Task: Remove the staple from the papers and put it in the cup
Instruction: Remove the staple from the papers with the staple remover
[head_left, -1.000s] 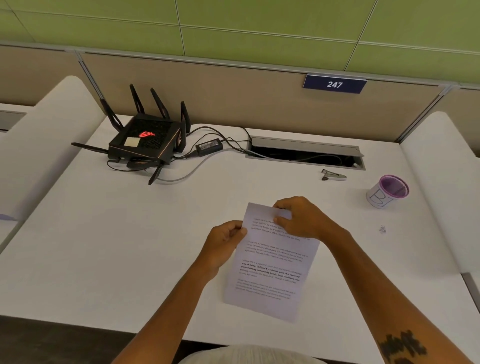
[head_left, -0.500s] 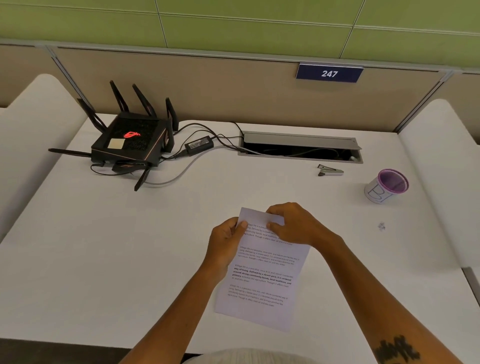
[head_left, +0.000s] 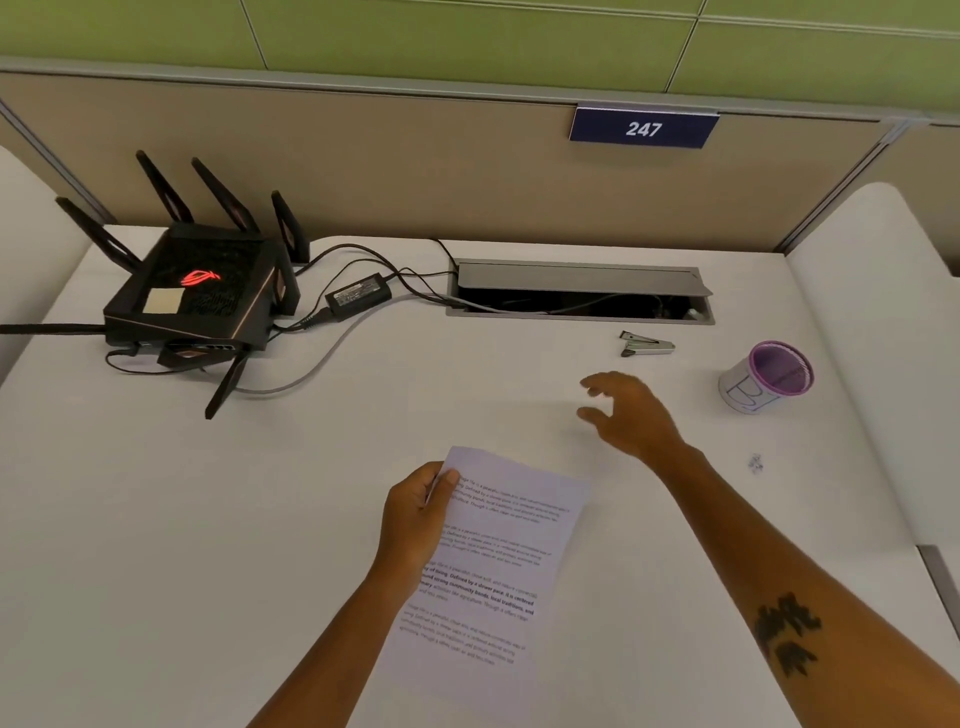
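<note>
The printed papers (head_left: 498, 566) lie near the front of the white desk. My left hand (head_left: 418, 514) pinches their upper left corner. The staple itself is too small to make out. My right hand (head_left: 626, 410) hovers above the desk with fingers spread, holding nothing, between the papers and the metal staple remover (head_left: 647, 344). The white cup with a purple rim (head_left: 766, 376) stands tilted at the right, beyond my right hand.
A black router with antennas (head_left: 200, 293) and its power brick (head_left: 358, 296) with cables sit at the back left. An open cable tray (head_left: 579, 293) is set in the desk at the back. A small scrap (head_left: 756, 462) lies right of my forearm. White dividers flank both sides.
My right hand has let go of the papers' top edge and moved up and right, opening as it goes. The left hand keeps its hold on the corner.
</note>
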